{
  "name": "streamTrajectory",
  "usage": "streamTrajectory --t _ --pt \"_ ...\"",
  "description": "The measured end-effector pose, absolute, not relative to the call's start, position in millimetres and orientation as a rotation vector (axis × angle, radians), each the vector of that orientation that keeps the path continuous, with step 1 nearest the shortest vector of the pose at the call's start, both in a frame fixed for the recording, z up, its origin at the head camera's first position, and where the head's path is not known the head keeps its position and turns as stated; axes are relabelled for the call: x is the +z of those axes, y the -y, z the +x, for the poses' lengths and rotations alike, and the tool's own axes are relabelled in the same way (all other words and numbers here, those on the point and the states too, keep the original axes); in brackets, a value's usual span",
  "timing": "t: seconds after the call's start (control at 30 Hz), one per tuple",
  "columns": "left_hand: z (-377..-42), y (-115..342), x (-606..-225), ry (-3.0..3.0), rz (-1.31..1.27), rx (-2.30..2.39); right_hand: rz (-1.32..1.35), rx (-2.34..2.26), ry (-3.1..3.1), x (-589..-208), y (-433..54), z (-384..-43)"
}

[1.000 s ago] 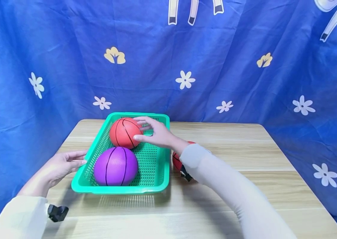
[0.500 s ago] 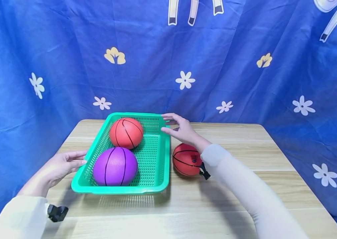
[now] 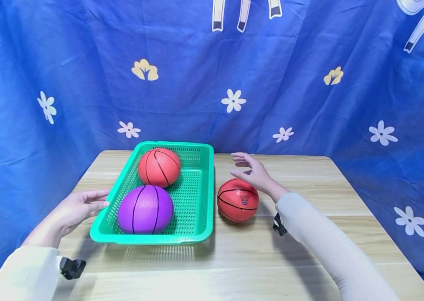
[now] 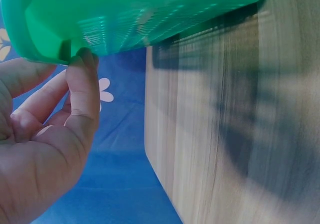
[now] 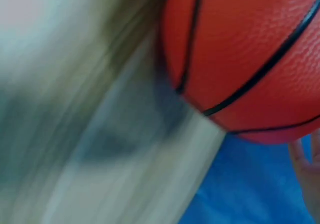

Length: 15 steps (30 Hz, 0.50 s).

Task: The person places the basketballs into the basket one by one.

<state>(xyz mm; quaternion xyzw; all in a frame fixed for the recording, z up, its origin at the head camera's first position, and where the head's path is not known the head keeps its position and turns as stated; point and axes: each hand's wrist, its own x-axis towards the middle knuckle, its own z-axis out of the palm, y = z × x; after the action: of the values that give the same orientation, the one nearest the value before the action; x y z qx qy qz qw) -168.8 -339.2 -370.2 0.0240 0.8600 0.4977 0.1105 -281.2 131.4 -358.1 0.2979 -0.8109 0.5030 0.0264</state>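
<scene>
A green plastic basket (image 3: 206, 209) stands on the left half of the table. Inside it lie an orange-red toy basketball (image 3: 159, 168) at the back and a purple ball (image 3: 145, 210) with black lines at the front. My left hand (image 3: 80, 209) pinches the basket's left rim between thumb and fingers; in the left wrist view the fingertips (image 4: 84, 58) reach under the rim. Right of the basket a red basketball (image 3: 237, 202) rests on the table. Just above and behind it hovers my right hand (image 3: 254, 170), fingers spread and holding nothing. In the right wrist view only some fingers show beside the ball.
The wooden table (image 3: 309, 251) runs from the basket to its right edge. A blue curtain (image 3: 181, 83) with flowers and animal legs hangs behind and at both sides. Black cameras are strapped to both wrists.
My right hand has left the orange-red ball in the basket and moved right, over the basket's rim, to the red basketball outside. The left hand has stayed at the rim.
</scene>
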Motion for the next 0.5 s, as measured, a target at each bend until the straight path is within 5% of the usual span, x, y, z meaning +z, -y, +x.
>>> streamTrajectory --t 0.27,0.5 --pt "-168 338 -370 -2.530 0.075 1.463 0.915 1.592 2.571 -392 -161 -285" --pt "-168 338 -369 -2.534 0.078 1.463 0.945 1.692 2.642 -383 -171 -260"
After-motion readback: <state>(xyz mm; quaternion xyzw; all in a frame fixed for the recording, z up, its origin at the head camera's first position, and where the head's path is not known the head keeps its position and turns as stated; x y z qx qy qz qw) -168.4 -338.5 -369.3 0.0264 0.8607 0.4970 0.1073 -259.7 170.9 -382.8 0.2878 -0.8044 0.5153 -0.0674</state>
